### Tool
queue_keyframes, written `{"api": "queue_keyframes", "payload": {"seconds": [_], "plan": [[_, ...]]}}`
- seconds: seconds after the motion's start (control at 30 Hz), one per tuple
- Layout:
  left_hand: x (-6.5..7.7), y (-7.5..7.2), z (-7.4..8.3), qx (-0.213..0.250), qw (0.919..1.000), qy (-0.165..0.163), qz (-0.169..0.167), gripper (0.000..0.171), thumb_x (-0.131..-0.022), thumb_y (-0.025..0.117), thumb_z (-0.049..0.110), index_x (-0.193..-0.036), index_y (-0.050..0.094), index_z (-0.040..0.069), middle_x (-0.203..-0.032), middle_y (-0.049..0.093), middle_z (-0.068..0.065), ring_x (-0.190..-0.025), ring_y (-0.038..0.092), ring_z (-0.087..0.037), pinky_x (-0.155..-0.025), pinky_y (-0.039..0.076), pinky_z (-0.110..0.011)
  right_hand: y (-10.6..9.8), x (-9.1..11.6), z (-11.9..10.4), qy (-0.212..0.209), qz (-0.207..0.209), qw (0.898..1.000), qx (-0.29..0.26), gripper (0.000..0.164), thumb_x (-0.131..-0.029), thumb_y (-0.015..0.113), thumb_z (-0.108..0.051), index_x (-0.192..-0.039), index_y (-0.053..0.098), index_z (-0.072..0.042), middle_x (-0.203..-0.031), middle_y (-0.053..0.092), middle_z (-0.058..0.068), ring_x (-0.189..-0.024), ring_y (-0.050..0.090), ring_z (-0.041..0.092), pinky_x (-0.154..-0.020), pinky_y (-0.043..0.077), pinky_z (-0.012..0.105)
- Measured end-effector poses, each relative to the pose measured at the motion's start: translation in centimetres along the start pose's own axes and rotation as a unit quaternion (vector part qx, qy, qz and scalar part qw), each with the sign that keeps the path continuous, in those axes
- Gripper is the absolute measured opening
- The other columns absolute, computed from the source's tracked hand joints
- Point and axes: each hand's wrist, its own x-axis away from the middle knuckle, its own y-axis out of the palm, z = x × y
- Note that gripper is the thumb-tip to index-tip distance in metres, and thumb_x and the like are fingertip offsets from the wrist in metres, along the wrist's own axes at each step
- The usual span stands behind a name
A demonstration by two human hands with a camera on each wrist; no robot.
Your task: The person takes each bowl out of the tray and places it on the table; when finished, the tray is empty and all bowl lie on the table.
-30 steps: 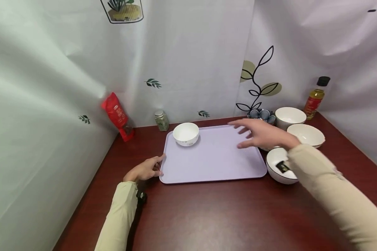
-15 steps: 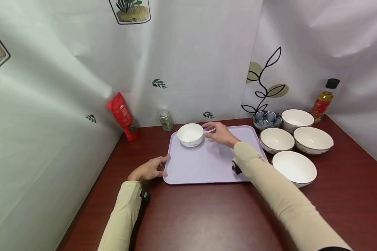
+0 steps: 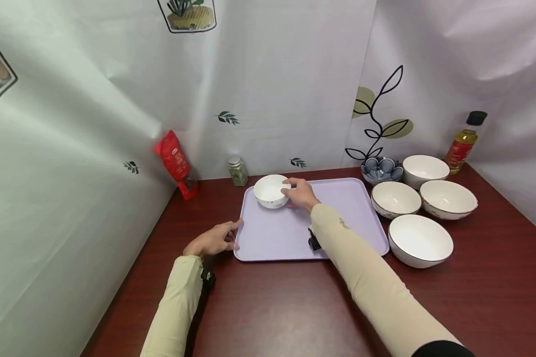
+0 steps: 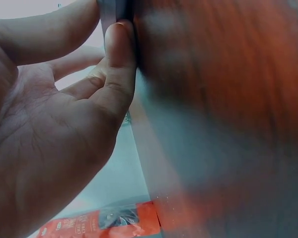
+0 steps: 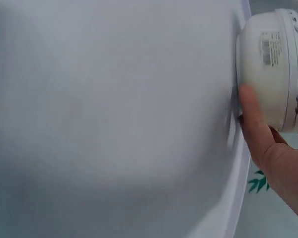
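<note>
A lilac tray (image 3: 277, 238) lies on the dark red table. On its back left corner stands a white bowl (image 3: 270, 191) with a small pattern. My right hand (image 3: 302, 194) holds this bowl at its right side, the fingertips at the rim in the head view. The right wrist view shows a finger along the lower wall of the bowl (image 5: 260, 74), near a printed label. My left hand (image 3: 212, 240) grips the left edge of the tray. In the left wrist view, the fingers of that hand (image 4: 64, 119) meet the tray's edge.
Right of the tray stand several white bowls (image 3: 421, 240) and a blue-grey patterned bowl (image 3: 381, 171). An oil bottle (image 3: 462, 144) is at the back right corner. A spice jar (image 3: 237, 171) and a red packet (image 3: 176, 163) stand at the back left.
My right hand has moved left from above the tray's right side to the white bowl and now holds it. The left hand stays at the tray edge. The view has shifted slightly.
</note>
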Motion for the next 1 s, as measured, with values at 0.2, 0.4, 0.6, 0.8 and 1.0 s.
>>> {"api": "queue_keyframes", "payload": {"seconds": [0.2,0.4,0.6,0.8,1.0], "plan": [[-0.4,-0.1,0.4,0.003,0.9999,-0.014,-0.006,0.080,-0.089,0.072,0.004,-0.154,0.028,-0.007,-0.112,0.061,-0.020,-0.102,0.062,-0.026,-0.090,0.053,-0.039,0.0,0.1,0.0,0.036,0.012,0.996,-0.076,0.051,-0.094,0.059,-0.005,-0.144,0.055,-0.015,-0.152,0.044,0.013,-0.103,0.063,0.026,-0.079,0.061,0.036],[-0.5,-0.3,0.8,0.006,0.9994,-0.033,-0.007,0.080,-0.089,0.072,0.004,-0.155,0.028,-0.004,-0.114,0.060,-0.020,-0.103,0.062,-0.026,-0.092,0.053,-0.041,-1.4,0.2,0.0,0.041,-0.011,0.983,-0.180,0.057,-0.094,0.058,0.000,-0.149,0.050,-0.015,-0.160,0.036,0.014,-0.126,0.058,0.033,-0.088,0.059,0.044],[-0.5,-0.3,0.9,0.002,0.9998,-0.021,-0.004,0.080,-0.089,0.072,0.004,-0.155,0.028,-0.006,-0.115,0.060,-0.021,-0.102,0.062,-0.026,-0.090,0.053,-0.040,-4.2,1.4,-1.2,0.033,-0.042,0.974,-0.220,0.059,-0.094,0.062,-0.003,-0.150,0.048,-0.015,-0.163,0.031,0.010,-0.132,0.055,0.035,-0.091,0.058,0.045],[0.1,0.1,0.7,-0.009,0.9999,-0.008,-0.001,0.079,-0.089,0.073,0.005,-0.154,0.029,-0.008,-0.119,0.060,-0.023,-0.102,0.062,-0.026,-0.089,0.053,-0.039,-7.7,3.5,-2.8,0.000,-0.076,0.976,-0.202,0.060,-0.094,0.063,-0.002,-0.151,0.046,-0.011,-0.163,0.032,0.009,-0.123,0.059,0.031,-0.090,0.058,0.047],[0.5,0.1,0.5,-0.006,0.9997,-0.022,0.002,0.079,-0.090,0.072,0.006,-0.155,0.029,-0.006,-0.124,0.058,-0.023,-0.105,0.061,-0.026,-0.093,0.052,-0.041,-11.4,5.6,-3.5,-0.033,-0.109,0.980,-0.160,0.062,-0.095,0.062,-0.001,-0.153,0.042,-0.007,-0.158,0.036,0.019,-0.107,0.063,0.022,-0.087,0.059,0.046]]}}
